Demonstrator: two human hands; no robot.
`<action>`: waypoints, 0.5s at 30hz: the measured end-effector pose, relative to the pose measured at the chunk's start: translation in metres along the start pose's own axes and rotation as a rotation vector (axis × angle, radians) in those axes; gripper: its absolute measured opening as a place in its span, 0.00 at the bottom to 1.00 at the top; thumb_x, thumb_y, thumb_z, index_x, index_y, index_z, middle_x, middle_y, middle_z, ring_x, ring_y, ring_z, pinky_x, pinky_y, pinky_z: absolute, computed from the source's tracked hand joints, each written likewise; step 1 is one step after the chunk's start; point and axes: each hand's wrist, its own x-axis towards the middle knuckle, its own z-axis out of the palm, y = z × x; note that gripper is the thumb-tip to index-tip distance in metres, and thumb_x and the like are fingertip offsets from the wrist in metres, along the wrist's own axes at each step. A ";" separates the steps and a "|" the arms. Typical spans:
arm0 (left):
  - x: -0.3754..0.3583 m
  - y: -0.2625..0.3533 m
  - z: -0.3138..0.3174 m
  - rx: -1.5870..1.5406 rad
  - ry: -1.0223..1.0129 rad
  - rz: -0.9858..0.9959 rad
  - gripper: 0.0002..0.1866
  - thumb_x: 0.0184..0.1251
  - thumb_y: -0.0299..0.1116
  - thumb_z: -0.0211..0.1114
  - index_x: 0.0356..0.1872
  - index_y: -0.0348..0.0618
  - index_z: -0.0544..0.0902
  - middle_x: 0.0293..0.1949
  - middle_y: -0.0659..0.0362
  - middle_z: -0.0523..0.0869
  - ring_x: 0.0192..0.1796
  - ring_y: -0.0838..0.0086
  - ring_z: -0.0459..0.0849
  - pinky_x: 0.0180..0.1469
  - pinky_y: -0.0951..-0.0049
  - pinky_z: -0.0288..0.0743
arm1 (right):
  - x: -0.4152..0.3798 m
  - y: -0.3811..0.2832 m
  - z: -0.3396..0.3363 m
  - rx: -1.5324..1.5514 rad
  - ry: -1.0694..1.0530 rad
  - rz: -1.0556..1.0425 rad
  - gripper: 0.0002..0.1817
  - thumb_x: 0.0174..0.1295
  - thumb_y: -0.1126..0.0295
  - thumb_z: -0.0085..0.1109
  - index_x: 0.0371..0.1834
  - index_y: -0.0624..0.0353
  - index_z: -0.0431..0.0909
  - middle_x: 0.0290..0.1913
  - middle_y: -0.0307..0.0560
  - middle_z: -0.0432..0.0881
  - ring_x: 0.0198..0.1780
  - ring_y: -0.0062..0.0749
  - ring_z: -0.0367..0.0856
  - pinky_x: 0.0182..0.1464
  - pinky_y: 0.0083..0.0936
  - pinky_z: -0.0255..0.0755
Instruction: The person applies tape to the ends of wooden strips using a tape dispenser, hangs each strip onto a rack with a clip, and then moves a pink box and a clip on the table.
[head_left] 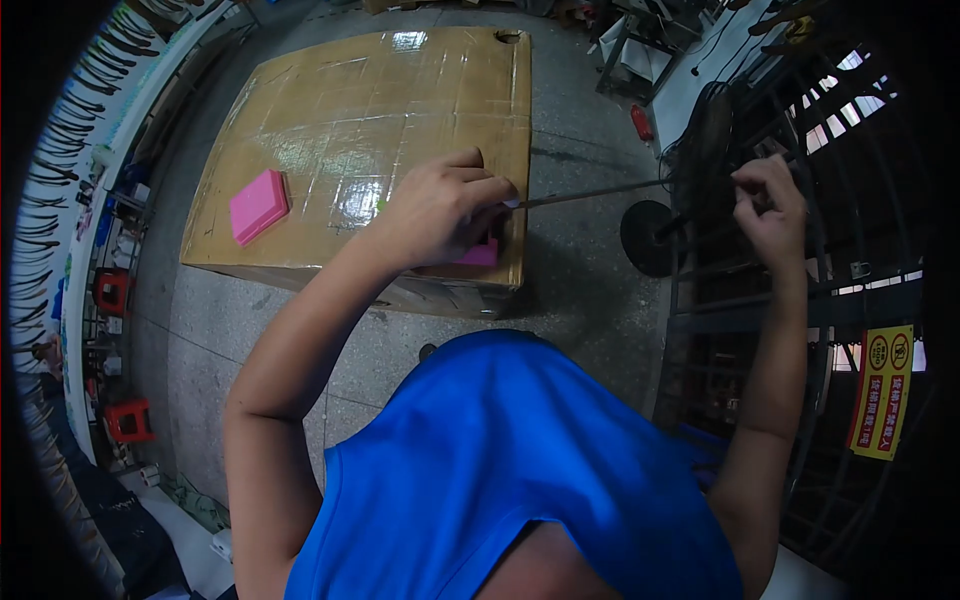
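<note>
Now | I'm pinching a thin rod (590, 193) with both the left hand (440, 210) and right hand (768, 205) fingers | it's lying nearly level, left-to-right, rising slightly rightward | above the cardboard box (340, 120).

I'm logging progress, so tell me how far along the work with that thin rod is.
Done: little shows as finished. One pink block lies on the taped cardboard box.
In hand: the left hand pinches one end of the thin rod and the right hand grips the other, held level above the floor. A second pink piece sits under the left hand.
Left: cannot be judged.
</note>
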 end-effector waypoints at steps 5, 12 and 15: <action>0.013 0.008 0.012 -0.035 -0.026 -0.134 0.13 0.62 0.28 0.74 0.47 0.45 0.83 0.36 0.53 0.88 0.46 0.55 0.87 0.45 0.56 0.82 | 0.037 0.013 -0.019 0.158 0.052 0.025 0.14 0.64 0.82 0.64 0.52 0.58 0.84 0.47 0.36 0.83 0.44 0.17 0.79 0.45 0.18 0.73; 0.019 0.015 -0.021 -0.578 0.014 -0.352 0.14 0.64 0.24 0.75 0.48 0.40 0.82 0.38 0.51 0.91 0.46 0.59 0.91 0.46 0.60 0.84 | 0.086 -0.014 -0.033 0.662 0.338 -0.001 0.20 0.71 0.81 0.61 0.65 0.65 0.77 0.54 0.45 0.83 0.55 0.22 0.82 0.61 0.20 0.74; -0.004 0.015 -0.060 -0.631 0.004 -0.318 0.13 0.67 0.23 0.76 0.49 0.40 0.83 0.42 0.54 0.91 0.48 0.66 0.93 0.52 0.65 0.84 | 0.095 -0.049 -0.043 0.869 0.291 -0.162 0.22 0.70 0.80 0.59 0.67 0.64 0.75 0.56 0.47 0.80 0.54 0.22 0.79 0.58 0.19 0.74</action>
